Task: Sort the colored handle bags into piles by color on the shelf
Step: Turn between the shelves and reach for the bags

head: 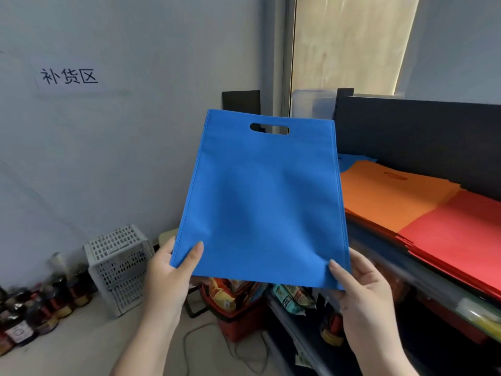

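Item: blue bag (pixel 260 202), flat, cut-out handle at the top, held upright in the air to the left of the shelf (pixel 423 270). Left hand (pixel 168 278) pinches its lower left corner, thumb on the front; right hand (pixel 360 291) pinches the lower right corner likewise.

Risks: held only by the bottom corners, the limp cloth could fold over or slip free. Set down carelessly, it could land on the orange pile (pixel 390 196) or the red pile (pixel 461 234), which touch each other and leave little margin. A sliver of blue pile (pixel 352 160) shows behind the orange one, mostly hidden by the held bag, so the reach goes over the other colours.

Containers: white crate (pixel 119 267) on the floor, contents not visible. Red basket (pixel 238 318) below the bag, holding snack packets (pixel 225 294). Jars (pixel 29 313) stand loose on the floor at left.
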### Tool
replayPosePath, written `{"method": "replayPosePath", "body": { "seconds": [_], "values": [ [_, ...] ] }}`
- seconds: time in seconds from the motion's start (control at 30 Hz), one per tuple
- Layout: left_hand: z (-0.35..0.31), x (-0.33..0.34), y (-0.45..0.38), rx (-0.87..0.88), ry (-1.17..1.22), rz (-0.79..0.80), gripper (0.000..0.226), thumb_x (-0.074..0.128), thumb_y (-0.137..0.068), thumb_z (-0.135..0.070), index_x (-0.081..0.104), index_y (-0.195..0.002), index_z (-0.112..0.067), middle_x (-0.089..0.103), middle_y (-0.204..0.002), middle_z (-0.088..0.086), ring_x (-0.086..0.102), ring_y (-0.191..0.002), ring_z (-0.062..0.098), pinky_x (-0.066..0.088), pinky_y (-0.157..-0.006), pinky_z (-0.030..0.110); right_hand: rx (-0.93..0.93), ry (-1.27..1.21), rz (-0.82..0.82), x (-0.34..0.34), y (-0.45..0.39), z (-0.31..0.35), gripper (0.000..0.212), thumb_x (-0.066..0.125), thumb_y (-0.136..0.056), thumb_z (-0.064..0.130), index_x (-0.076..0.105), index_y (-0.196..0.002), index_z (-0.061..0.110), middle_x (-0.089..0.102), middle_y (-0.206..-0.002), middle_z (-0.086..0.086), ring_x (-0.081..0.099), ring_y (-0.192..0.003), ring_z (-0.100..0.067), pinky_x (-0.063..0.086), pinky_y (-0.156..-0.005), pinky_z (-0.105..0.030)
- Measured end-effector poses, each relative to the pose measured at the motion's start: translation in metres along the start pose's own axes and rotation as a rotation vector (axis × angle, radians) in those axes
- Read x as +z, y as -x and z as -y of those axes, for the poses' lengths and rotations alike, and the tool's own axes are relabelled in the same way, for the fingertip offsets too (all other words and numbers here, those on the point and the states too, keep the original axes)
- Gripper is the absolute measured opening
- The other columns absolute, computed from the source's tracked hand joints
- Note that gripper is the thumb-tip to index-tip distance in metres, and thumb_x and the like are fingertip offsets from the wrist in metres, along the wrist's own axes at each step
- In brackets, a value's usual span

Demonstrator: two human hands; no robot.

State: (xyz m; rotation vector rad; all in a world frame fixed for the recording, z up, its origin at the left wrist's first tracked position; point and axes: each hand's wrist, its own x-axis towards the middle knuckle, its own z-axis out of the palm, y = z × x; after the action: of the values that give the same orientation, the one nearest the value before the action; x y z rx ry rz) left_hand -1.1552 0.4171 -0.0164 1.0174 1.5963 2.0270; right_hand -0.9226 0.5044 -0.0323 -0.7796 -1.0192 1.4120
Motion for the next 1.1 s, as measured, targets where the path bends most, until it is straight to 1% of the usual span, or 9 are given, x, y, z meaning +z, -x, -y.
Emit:
{"method": "replayPosePath", "body": {
  "seconds": [0.07, 0.17, 0.27, 0.37, 0.7, 0.83, 0.93, 1.0, 1.1],
  "values": [
    [0.013, 0.003, -0.024, 0.004, -0.011, 0.009, 0.014, 0.065, -0.071, -0.042, 0.070, -0.084, -0.044, 0.072, -0.087, -0.008, 0.068, -0.085, 0.023, 0.053, -0.067, 0.042, -0.004, 0.007, -0.012, 0.008, -0.019, -0.009, 0.029, 0.061, -0.086, 0.004, 0.073, -0.095, 0.028, 0.074, -0.100, -0.003, 0.070, -0.093, -0.026, 0.056, -0.080, -0.046],
    [0.029, 0.014, -0.063, 0.025, -0.016, 0.057, 0.016, 0.064, -0.072, -0.043, 0.070, -0.086, -0.049, 0.072, -0.094, -0.013, 0.068, -0.089, 0.005, 0.050, -0.073, 0.030, -0.033, 0.011, -0.033, 0.021, -0.054, -0.019, 0.026, 0.061, -0.086, 0.000, 0.072, -0.096, 0.021, 0.074, -0.098, -0.004, 0.071, -0.090, -0.022, 0.059, -0.075, -0.035],
    [0.041, 0.032, -0.111, 0.043, -0.034, 0.110, 0.017, 0.064, -0.074, -0.042, 0.070, -0.089, -0.046, 0.072, -0.097, -0.012, 0.068, -0.092, 0.005, 0.051, -0.073, 0.025, -0.068, -0.015, -0.073, 0.032, -0.095, -0.027, 0.026, 0.060, -0.086, -0.003, 0.069, -0.098, 0.019, 0.075, -0.094, -0.002, 0.072, -0.081, -0.014, 0.055, -0.060, -0.018],
    [0.051, 0.054, -0.161, 0.064, -0.075, 0.141, 0.020, 0.063, -0.075, -0.045, 0.069, -0.093, -0.038, 0.072, -0.097, -0.011, 0.068, -0.090, 0.010, 0.053, -0.073, 0.030, -0.144, 0.032, -0.085, 0.039, -0.138, -0.031, 0.026, 0.061, -0.087, 0.000, 0.069, -0.099, 0.021, 0.074, -0.097, 0.003, 0.071, -0.086, -0.014, 0.056, -0.065, -0.019],
    [0.080, 0.139, -0.289, 0.151, -0.123, 0.294, 0.012, 0.063, -0.090, -0.019, 0.065, -0.091, -0.030, 0.071, -0.085, -0.011, 0.067, -0.077, 0.002, 0.051, -0.056, 0.015, -0.468, 0.650, -0.216, 0.049, -0.248, -0.019, 0.037, 0.068, -0.083, 0.001, 0.060, -0.092, 0.037, 0.067, -0.090, 0.024, 0.063, -0.084, 0.010, 0.046, -0.071, -0.003],
    [0.085, 0.183, -0.334, 0.165, -0.235, 0.410, 0.005, 0.063, -0.090, -0.015, 0.064, -0.089, -0.019, 0.067, -0.086, 0.000, 0.066, -0.079, 0.021, 0.054, -0.064, 0.038, -0.409, 0.899, -0.336, 0.048, -0.290, -0.002, 0.030, 0.068, -0.084, 0.007, 0.064, -0.113, 0.013, 0.069, -0.099, -0.001, 0.065, -0.084, -0.019, 0.050, -0.074, -0.026],
    [0.095, 0.213, -0.360, 0.219, -0.366, 0.472, 0.004, 0.063, -0.090, -0.012, 0.061, -0.092, -0.010, 0.062, -0.079, 0.000, 0.061, -0.054, 0.004, 0.048, -0.049, 0.020, -0.338, 1.031, -0.382, 0.047, -0.316, 0.005, 0.033, 0.066, -0.085, 0.009, 0.062, -0.118, 0.009, 0.065, -0.101, -0.002, 0.061, -0.087, -0.024, 0.047, -0.071, -0.030],
    [0.104, 0.230, -0.372, 0.181, -0.433, 0.551, 0.006, 0.061, -0.091, -0.014, 0.059, -0.094, -0.010, 0.061, -0.081, 0.002, 0.058, -0.044, 0.007, 0.046, -0.041, 0.021, -0.276, 1.154, -0.403, 0.046, -0.329, 0.005, 0.025, 0.064, -0.086, 0.009, 0.062, -0.111, 0.008, 0.062, -0.098, -0.001, 0.055, -0.084, -0.019, 0.040, -0.064, -0.026],
    [0.122, 0.252, -0.387, 0.174, -0.603, 0.678, 0.016, 0.061, -0.090, -0.018, 0.060, -0.103, -0.009, 0.063, -0.090, 0.005, 0.063, -0.078, 0.024, 0.047, -0.062, 0.033, -0.086, 1.391, -0.417, 0.043, -0.339, 0.000, 0.017, 0.060, -0.086, 0.010, 0.058, -0.103, 0.005, 0.061, -0.103, -0.011, 0.055, -0.092, -0.029, 0.037, -0.066, -0.029]
  ]
}}
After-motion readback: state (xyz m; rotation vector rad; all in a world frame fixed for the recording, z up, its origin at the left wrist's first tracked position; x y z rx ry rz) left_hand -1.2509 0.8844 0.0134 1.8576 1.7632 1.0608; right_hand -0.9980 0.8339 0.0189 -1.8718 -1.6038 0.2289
